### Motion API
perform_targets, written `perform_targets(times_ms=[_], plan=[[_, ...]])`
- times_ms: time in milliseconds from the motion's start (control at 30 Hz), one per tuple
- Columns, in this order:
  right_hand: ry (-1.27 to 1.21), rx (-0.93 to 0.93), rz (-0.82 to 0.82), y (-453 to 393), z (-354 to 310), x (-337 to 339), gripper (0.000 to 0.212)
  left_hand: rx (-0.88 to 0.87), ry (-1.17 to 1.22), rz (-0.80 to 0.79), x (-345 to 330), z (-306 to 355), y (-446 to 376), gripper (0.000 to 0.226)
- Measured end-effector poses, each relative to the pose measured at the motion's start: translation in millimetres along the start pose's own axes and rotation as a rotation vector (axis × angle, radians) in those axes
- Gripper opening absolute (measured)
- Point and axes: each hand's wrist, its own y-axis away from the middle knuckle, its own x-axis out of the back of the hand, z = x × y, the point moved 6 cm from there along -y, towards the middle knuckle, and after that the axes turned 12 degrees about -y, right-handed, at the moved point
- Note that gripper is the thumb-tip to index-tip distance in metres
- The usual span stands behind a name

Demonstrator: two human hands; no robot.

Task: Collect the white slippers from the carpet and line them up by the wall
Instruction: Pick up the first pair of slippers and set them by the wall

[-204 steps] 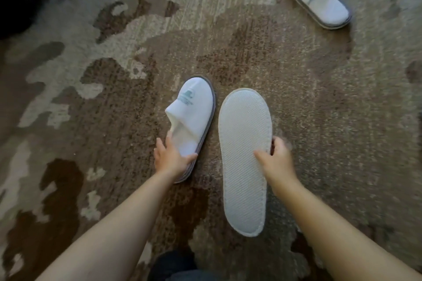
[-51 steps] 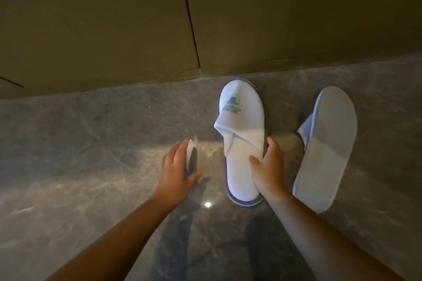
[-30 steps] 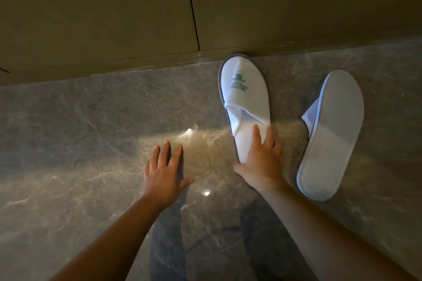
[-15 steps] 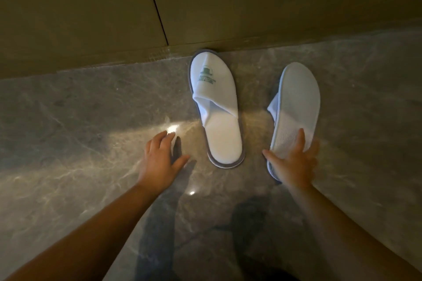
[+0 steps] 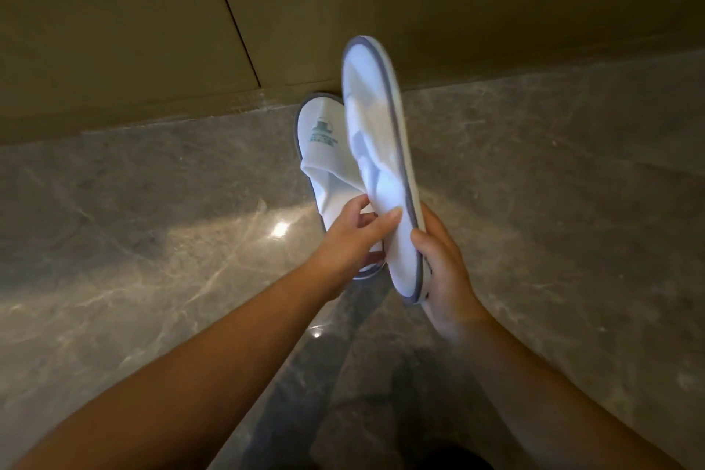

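Note:
One white slipper with a green logo [image 5: 322, 141] lies upright on the marble floor, its toe against the brown wall [image 5: 152, 30]. A second white slipper with a grey edge [image 5: 375, 133] is lifted above the floor and tilted on its side, inner face toward me. My right hand [image 5: 442, 271] grips its heel end from the right. My left hand [image 5: 354, 237] pinches its inner strap from the left, and covers the heel of the slipper on the floor.
Grey marble floor [image 5: 553, 183] stretches left and right along the wall. A dark vertical seam [image 5: 232, 15] runs down the wall panel. Bright light reflections [image 5: 280, 229] sit on the floor left of the slippers.
The right hand has lifted the overturned slipper off the floor and turned it on edge. The left hand left the floor and took hold of that slipper too.

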Motion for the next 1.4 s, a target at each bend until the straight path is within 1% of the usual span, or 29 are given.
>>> perform_targets(times_ms=[67, 133, 167, 267, 367, 433, 533, 600, 700, 800, 867, 967, 1033, 1100, 1167, 1200, 1400], plan=[[-0.034, -0.003, -0.04, 1, -1, -7, 0.036, -0.005, 0.074, 0.02, 11, -1, 2, 0.048], [-0.021, 0.001, -0.099, 2, -4, -14, 0.041, -0.033, 0.11, 0.11, 35, -5, 4, 0.032], [0.007, -0.008, -0.119, 2, -3, -18, 0.043, -0.035, 0.122, 0.15, 48, -8, 6, 0.03], [0.136, -0.039, -0.139, 0, 5, -30, 0.047, -0.02, 0.131, 0.26, 83, -19, 13, 0.037], [0.24, -0.045, -0.128, -8, 19, -45, 0.043, -0.007, 0.098, 0.412, 114, -35, 24, 0.028], [0.427, 0.024, -0.078, -17, 27, -47, 0.043, 0.019, 0.018, 0.538, 134, -48, 34, 0.028], [0.831, 0.13, 0.039, -32, 37, -38, 0.068, 0.096, -0.041, 0.721, 163, -71, 51, 0.03], [0.988, 0.115, 0.085, -39, 47, -31, 0.082, 0.132, -0.055, 0.765, 175, -85, 55, 0.029], [1.015, 0.038, 0.069, -45, 64, -27, 0.09, 0.204, -0.107, 0.769, 184, -98, 52, 0.03], [1.062, 0.007, 0.035, -46, 75, -30, 0.09, 0.246, -0.086, 0.785, 185, -105, 44, 0.033], [1.117, 0.003, 0.034, -47, 79, -32, 0.091, 0.247, -0.193, 0.801, 184, -106, 41, 0.046], [1.168, 0.008, 0.026, -46, 85, -33, 0.098, 0.18, -0.498, 0.827, 181, -102, 47, 0.076], [1.204, 0.008, 0.025, -45, 89, -34, 0.102, 0.153, -0.623, 0.756, 176, -106, 52, 0.095], [1.23, 0.022, 0.046, -46, 90, -34, 0.102, 0.128, -0.785, 0.612, 167, -113, 55, 0.109], [1.233, 0.026, 0.071, -48, 90, -34, 0.099, 0.121, -0.936, 0.483, 156, -119, 55, 0.118], [1.231, 0.022, 0.078, -49, 90, -34, 0.098, 0.123, -0.993, 0.453, 153, -121, 54, 0.12], [1.179, 0.014, 0.114, -44, 91, -31, 0.097, 0.122, -1.148, 0.465, 150, -116, 39, 0.117]])
